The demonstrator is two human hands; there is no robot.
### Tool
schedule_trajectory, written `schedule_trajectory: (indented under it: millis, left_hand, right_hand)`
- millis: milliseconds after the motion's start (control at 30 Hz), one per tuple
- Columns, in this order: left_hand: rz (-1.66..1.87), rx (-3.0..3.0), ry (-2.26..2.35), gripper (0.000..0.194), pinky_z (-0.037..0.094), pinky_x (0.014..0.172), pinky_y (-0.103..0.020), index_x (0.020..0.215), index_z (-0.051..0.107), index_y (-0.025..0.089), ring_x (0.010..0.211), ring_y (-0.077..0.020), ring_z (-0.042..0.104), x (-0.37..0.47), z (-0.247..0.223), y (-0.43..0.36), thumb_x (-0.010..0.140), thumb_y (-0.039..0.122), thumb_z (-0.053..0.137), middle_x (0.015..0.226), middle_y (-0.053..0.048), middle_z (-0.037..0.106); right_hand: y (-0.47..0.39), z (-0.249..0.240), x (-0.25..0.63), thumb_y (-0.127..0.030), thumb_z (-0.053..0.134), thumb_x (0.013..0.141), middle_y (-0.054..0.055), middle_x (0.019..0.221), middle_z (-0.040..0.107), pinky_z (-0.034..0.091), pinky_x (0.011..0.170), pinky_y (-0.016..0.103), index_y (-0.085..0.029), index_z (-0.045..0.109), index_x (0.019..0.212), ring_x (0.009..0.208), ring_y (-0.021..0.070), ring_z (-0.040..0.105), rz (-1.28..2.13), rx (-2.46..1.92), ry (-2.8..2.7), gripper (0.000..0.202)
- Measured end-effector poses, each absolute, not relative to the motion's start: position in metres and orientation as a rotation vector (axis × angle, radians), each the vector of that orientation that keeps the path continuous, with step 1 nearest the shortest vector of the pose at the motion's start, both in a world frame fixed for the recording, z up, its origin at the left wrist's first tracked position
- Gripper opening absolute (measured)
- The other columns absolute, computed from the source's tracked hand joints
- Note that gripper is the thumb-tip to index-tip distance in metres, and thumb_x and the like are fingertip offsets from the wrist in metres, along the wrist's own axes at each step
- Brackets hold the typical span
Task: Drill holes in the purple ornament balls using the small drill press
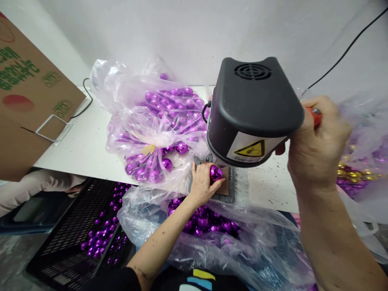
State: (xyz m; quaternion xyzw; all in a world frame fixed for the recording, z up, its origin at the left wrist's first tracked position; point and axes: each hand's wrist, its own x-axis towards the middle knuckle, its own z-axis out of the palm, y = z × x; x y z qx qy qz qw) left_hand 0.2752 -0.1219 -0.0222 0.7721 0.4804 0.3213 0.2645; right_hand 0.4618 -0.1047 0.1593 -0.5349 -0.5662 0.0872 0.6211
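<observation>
A shiny purple mirrored ball (216,173) is pinched in the fingers of my left hand (202,178). That hand rests over a grey base plate (232,186) with a brown pad (223,186) on it. Above the plate stands a bench machine with a black housing (257,105), which has a round vent on top and a yellow warning triangle on its front. My right hand (318,137) is closed round a red lever handle (315,116) at the machine's right side. The tooling under the housing is mostly hidden.
A clear plastic bag (151,133) of purple balls lies behind my left hand. Another open bag (145,210) of balls is at the table's front edge. A black crate (69,238) with small purple balls sits lower left. A cardboard box (33,97) stands left; another person's leg (36,186) shows below.
</observation>
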Motion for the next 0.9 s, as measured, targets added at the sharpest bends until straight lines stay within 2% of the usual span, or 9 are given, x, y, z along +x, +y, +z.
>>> schedule_trajectory:
  millis: [167,267,333,500,700,900]
  left_hand:
    - [0.911,2.108,1.307,0.048,0.012,0.123,-0.06,0.13,0.05,0.022,0.122,-0.0305,0.054,0.277,-0.025,-0.122,0.088,0.034,0.07,0.122,-0.01,0.063]
    - [0.928,2.126,1.323,0.043,0.016,0.122,-0.059,0.126,0.052,0.022,0.122,-0.0303,0.053,0.277,-0.026,-0.123,0.088,0.033,0.069,0.122,-0.01,0.063]
    - [0.94,2.141,1.332,0.04,0.019,0.121,-0.058,0.123,0.052,0.021,0.121,-0.0301,0.054,0.277,-0.028,-0.123,0.088,0.032,0.069,0.121,-0.011,0.063]
    - [0.944,2.155,1.328,0.039,0.023,0.119,-0.057,0.122,0.052,0.02,0.12,-0.0303,0.054,0.277,-0.03,-0.124,0.088,0.031,0.068,0.12,-0.011,0.062]
    - [0.927,2.148,1.341,0.039,0.025,0.118,-0.056,0.122,0.053,0.02,0.121,-0.0299,0.054,0.276,-0.03,-0.124,0.088,0.031,0.068,0.12,-0.011,0.062]
    - [0.934,2.118,1.327,0.039,0.024,0.119,-0.057,0.122,0.053,0.021,0.119,-0.0298,0.054,0.277,-0.029,-0.125,0.087,0.032,0.068,0.119,-0.01,0.062]
  right_hand:
    - [-0.133,0.154,0.461,-0.045,0.059,0.092,-0.005,0.06,0.049,0.033,0.046,0.02,-0.017,0.059,0.083,0.048,0.0038,0.045,-0.039,-1.302,-1.412,0.029]
    - [-0.16,0.143,0.458,-0.033,0.063,0.09,-0.004,0.068,0.055,0.036,0.048,0.02,-0.02,0.061,0.086,0.053,0.0043,0.047,-0.209,-1.294,-1.539,0.014]
    - [-0.175,0.134,0.455,-0.027,0.064,0.088,-0.005,0.066,0.054,0.039,0.049,0.021,-0.022,0.06,0.089,0.052,0.005,0.046,-0.297,-1.285,-1.621,0.006]
    - [-0.192,0.113,0.452,-0.016,0.062,0.084,-0.004,0.064,0.052,0.043,0.053,0.026,-0.025,0.06,0.097,0.055,0.0095,0.047,-0.423,-1.287,-1.741,0.016]
    - [-0.192,0.096,0.452,-0.014,0.061,0.081,-0.001,0.072,0.058,0.043,0.052,0.027,-0.024,0.063,0.106,0.059,0.0114,0.053,-0.394,-1.253,-1.742,0.027]
    - [-0.195,0.076,0.449,-0.019,0.062,0.082,0.001,0.082,0.065,0.044,0.052,0.026,-0.023,0.065,0.101,0.065,0.0127,0.061,-0.352,-1.309,-1.617,0.02]
